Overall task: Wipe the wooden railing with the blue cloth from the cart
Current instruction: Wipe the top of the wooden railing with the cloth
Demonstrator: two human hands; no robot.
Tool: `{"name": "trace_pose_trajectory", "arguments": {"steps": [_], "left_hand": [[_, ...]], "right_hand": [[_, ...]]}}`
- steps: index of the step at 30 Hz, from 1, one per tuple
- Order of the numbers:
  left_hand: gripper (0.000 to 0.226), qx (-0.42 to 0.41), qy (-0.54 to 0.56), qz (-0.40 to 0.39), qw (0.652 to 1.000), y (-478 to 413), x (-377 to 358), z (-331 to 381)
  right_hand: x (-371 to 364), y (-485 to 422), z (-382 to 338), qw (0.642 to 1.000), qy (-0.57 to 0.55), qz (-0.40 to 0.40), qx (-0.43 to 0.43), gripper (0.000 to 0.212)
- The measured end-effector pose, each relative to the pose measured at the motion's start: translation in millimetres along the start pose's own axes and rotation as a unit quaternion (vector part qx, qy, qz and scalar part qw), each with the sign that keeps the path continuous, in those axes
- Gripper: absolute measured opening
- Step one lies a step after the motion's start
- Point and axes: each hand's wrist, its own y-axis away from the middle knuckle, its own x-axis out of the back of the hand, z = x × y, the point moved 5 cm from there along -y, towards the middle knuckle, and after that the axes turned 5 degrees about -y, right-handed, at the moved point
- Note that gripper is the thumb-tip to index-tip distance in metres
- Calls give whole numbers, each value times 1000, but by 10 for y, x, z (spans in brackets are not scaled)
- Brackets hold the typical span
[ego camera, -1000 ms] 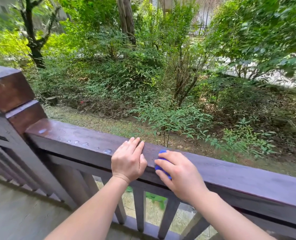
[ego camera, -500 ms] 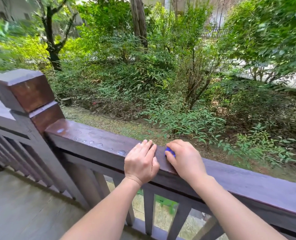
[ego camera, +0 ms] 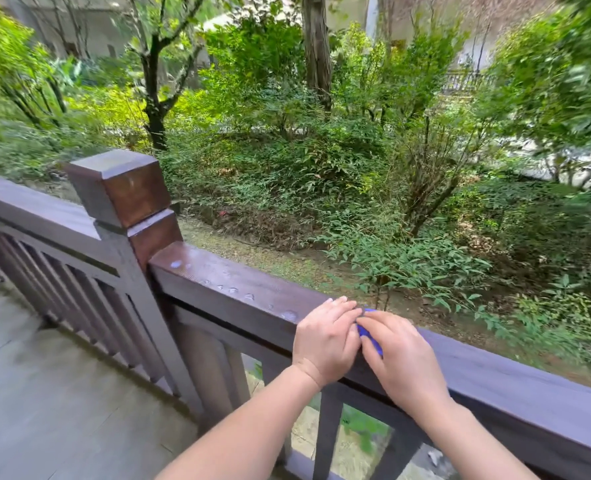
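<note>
A single wide-angle view from the person's head looks forward and down, close over the wooden railing [ego camera: 494,372] crossing the lower frame, its square post [ego camera: 120,188] at left, the garden filling the upper frame beyond it.

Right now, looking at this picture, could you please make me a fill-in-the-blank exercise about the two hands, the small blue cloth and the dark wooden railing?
1. The small blue cloth is mostly covered by the ____ hand.
2. Both hands rest on the flat top of the dark wooden ____.
3. The clear water droplets lie between the left hand and the square brown ____.
4. Beyond the railing grow green ____.

Missing words: right; railing; post; plants
</note>
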Motion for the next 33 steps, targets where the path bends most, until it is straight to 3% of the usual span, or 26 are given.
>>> {"name": "trace_pose_trajectory", "arguments": {"steps": [5, 10, 15, 18, 21, 23, 26, 30, 33], "left_hand": [[36, -6, 81, 61, 995, 52, 452, -354], [37, 15, -16, 82, 996, 74, 995, -1432], [38, -1, -96, 41, 995, -87, 1173, -2341], [36, -29, -104, -10, 994, -164, 987, -2484], [29, -52, -96, -8, 994, -106, 806, -2558], [26, -55, -89, 12, 994, -93, 756, -2618], [25, -52, -85, 31, 994, -91, 723, -2658], [28, -52, -86, 37, 994, -83, 717, -2667], [28, -46, -91, 36, 994, -86, 711, -2663]], "right_hand": [[-83, -332, -57, 994, 25, 3, -103, 18], [-322, -245, -430, 999, 14, -6, -34, 19], [-432, -437, -449, 985, 43, 39, -161, 21], [-475, -430, -535, 980, 62, 50, -182, 23], [-494, -375, -580, 975, 58, 77, -198, 22], [-552, -374, -722, 982, 53, 89, -158, 17], [-606, -460, -813, 993, 63, 45, -92, 26], [-479, -531, -654, 969, 12, 105, -222, 17], [-611, -443, -939, 985, -33, 99, -138, 19]]}}
